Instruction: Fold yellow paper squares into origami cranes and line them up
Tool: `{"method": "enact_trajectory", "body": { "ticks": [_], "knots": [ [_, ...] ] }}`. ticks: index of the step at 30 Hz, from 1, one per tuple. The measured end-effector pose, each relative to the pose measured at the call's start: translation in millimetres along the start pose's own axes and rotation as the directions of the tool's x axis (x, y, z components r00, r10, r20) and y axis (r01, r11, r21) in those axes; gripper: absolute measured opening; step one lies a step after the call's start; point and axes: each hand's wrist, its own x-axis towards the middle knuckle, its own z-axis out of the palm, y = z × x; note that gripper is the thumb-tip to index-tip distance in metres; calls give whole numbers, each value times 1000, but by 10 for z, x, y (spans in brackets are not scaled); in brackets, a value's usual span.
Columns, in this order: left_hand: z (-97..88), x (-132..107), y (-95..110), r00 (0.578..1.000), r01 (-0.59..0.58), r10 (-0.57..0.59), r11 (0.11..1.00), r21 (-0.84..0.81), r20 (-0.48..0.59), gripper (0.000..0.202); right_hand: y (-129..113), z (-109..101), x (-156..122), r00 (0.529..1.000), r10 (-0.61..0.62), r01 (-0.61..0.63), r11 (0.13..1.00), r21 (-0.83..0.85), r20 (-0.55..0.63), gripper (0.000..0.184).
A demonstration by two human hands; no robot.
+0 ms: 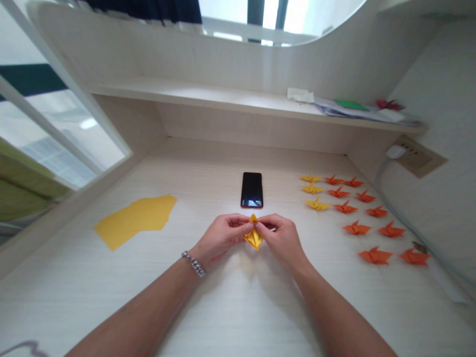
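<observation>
Between my two hands is a partly folded piece of yellow origami paper point(255, 240), held a little above the desk. My left hand point(225, 234), with a chain bracelet point(194, 264) at its wrist, pinches the paper's left side. On the other side, the thumb and fingers of my right hand point(281, 238) grip it near the top. Both thumbs meet close to the paper's upper point, which sticks up between them. Some fingertips are hidden behind the paper.
A black phone point(252, 190) lies just beyond my hands. Yellow paper sheets point(136, 218) are spread at left. Yellow paper cranes point(317, 204) and several orange paper cranes point(375, 256) stand in rows at right, beside a cable point(405, 223). A shelf point(223, 99) runs across the back.
</observation>
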Motion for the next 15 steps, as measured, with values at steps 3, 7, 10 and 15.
{"method": "enact_trajectory", "body": {
  "ticks": [3, 7, 10, 15],
  "knots": [
    [-14, 3, -10, 1000, -2, 2, 1000, 26, -4, 22, 9, 6, 6, 999, 23, -24, 998, 50, 23, 12],
    [-36, 1, -20, 1000, 23, -23, 997, 68, -6, 21, 35, 20, 19, 997, 62, -69, 989, 134, 54, 13],
    [-36, -3, -15, 999, 46, -46, 996, 71, 2, 20, 44, 30, 25, 995, 75, -88, 979, 185, 72, 15],
    [-32, -5, 7, 998, 60, -60, 997, 47, -3, 20, 22, 22, 28, 993, 66, -79, 986, 148, 95, 15]
  ]
}}
